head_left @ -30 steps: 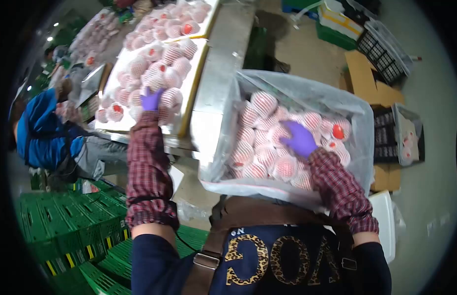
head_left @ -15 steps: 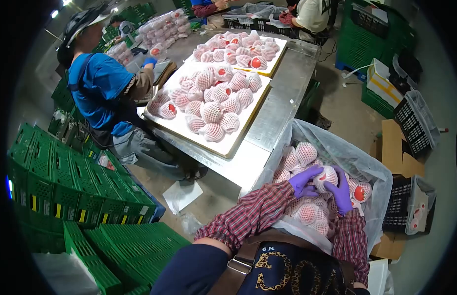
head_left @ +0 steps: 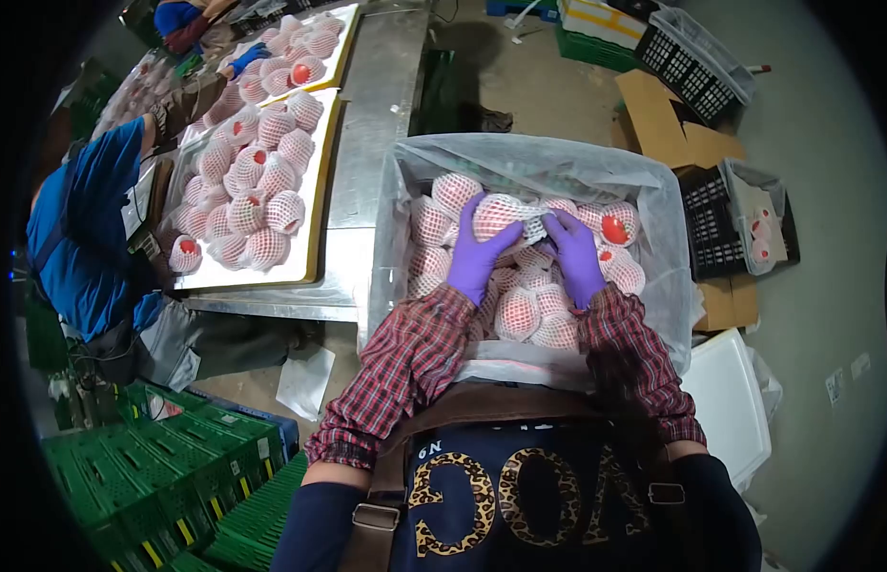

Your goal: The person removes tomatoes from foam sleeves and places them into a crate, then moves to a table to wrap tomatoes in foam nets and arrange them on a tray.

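Both of my hands wear purple gloves and work over a lined crate (head_left: pixel 674 276) full of round red fruits in white foam nets. My left hand (head_left: pixel 477 255) is wrapped round one netted fruit (head_left: pixel 501 215), thumb across its near side. At that fruit's right end, the fingers of my right hand (head_left: pixel 575 255) pinch the loose, bunched end of the foam net (head_left: pixel 535 227). More netted fruits (head_left: pixel 517 313) lie beneath and around my hands. A bare red patch shows through the net of one fruit (head_left: pixel 615 227) just right of my right hand.
Left of the crate, a metal table (head_left: pixel 372 124) carries white trays (head_left: pixel 305 224) of netted fruits. A co-worker in a blue shirt (head_left: pixel 91 224) reaches over them. Green crates (head_left: pixel 167 467) stand lower left; black crates (head_left: pixel 706 224), cardboard (head_left: pixel 653 119) and a white lid (head_left: pixel 725 410) are right.
The view has swung right and down, bringing the crate to the middle. Earlier both hands cupped a netted fruit; now my left hand grips a fruit while my right pinches the net's end.
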A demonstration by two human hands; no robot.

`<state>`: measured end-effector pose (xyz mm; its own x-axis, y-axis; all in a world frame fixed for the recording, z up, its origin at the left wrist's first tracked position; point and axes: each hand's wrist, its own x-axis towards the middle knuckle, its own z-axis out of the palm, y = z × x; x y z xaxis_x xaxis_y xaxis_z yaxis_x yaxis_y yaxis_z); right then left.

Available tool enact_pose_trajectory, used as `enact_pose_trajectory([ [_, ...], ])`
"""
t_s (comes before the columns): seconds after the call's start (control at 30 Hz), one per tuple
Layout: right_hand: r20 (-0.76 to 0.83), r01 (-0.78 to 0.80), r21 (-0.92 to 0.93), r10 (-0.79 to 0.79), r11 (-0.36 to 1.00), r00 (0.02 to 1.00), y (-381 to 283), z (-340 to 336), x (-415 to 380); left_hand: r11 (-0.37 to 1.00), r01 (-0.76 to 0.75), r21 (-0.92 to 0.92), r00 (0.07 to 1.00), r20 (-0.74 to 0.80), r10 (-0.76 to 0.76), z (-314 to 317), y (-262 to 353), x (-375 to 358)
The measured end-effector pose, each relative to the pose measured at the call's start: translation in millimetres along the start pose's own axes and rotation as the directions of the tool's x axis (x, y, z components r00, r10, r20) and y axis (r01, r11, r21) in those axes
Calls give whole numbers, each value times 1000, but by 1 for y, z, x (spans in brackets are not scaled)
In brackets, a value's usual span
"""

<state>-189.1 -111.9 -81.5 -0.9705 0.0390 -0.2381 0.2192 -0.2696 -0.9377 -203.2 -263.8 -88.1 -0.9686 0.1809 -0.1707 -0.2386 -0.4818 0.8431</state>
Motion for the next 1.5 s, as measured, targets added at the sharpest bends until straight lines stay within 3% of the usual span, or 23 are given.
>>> enact_pose_trajectory([
  [0.07,106,-94,248,69,964,992,1,4,-2,1000,22,14,998,-61,-21,1,3,-2],
  [0.17,120,-120,463,72,878,990,-5,5,2,928,311,-204,950,107,-294,-9,9,0],
  [0.2,70,-107,452,85,886,994,-8,7,4,921,342,-186,935,165,-314,-10,12,-2],
  [0.3,-70,-7,215,23,977,997,-12,1,10,774,525,-354,849,286,-444,-4,17,-8],
  [0.33,-193,51,115,-28,992,981,2,-1,14,780,511,-361,853,327,-407,1,19,-13],
  [0.43,243,155,-451,-45,879,969,26,-30,9,790,466,-399,865,393,-311,-2,21,-16],
  [0.47,197,218,-734,-105,643,975,22,-26,6,831,424,-360,895,305,-325,6,25,-17],
  [0.57,-69,316,-351,-361,881,930,0,-16,12,967,240,-81,956,194,-221,0,26,-9],
  [0.63,150,497,-504,-495,707,856,-26,-2,-2,974,222,-37,971,99,-217,-7,24,-5],
  [0.7,394,644,-614,-529,457,751,-30,18,-18,977,209,-35,977,41,-207,-13,15,0],
  [0.73,382,652,-585,-545,482,746,-23,15,-12,983,183,-33,982,45,-181,-16,11,1],
  [0.8,261,556,-451,-492,698,830,-21,14,-10,991,130,-25,990,59,-128,-21,5,3],
  [0.83,204,497,-368,-453,786,868,-20,14,-10,986,138,90,990,-27,-136,-23,3,4],
  [0.9,110,149,22,-151,989,982,-14,2,-4,939,173,299,973,-198,-116,-28,-3,7],
  [0.93,117,-45,222,19,974,993,-12,-4,-2,904,191,383,971,-209,-117,-33,-10,9],
  [1.03,86,-162,268,144,950,986,-10,-1,-1,859,97,502,986,68,-151,-22,-2,1],
  [1.17,-11,-195,283,207,939,978,2,2,4,822,-61,567,964,247,-100,5,19,-12],
  [1.2,-71,-169,251,193,953,979,4,3,5,873,-134,470,960,281,-4,2,10,-11],
  [1.27,-187,-119,182,153,976,970,7,7,6,901,-93,423,959,283,-33,0,5,-10],
  [1.37,-3,-212,-109,213,971,977,-6,-10,-3,935,-87,345,952,306,-25,1,11,-9],
  [1.4,-37,-161,-182,157,970,987,-6,-12,-2,943,-94,318,949,314,-12,1,14,-8],
  [1.47,-90,-63,-328,36,943,995,-7,-12,1,992,83,100,949,297,-110,-1,13,-5],
  [1.5,-79,92,-313,-122,945,989,-7,-8,1,985,171,-14,941,297,-159,-1,13,-5],
])
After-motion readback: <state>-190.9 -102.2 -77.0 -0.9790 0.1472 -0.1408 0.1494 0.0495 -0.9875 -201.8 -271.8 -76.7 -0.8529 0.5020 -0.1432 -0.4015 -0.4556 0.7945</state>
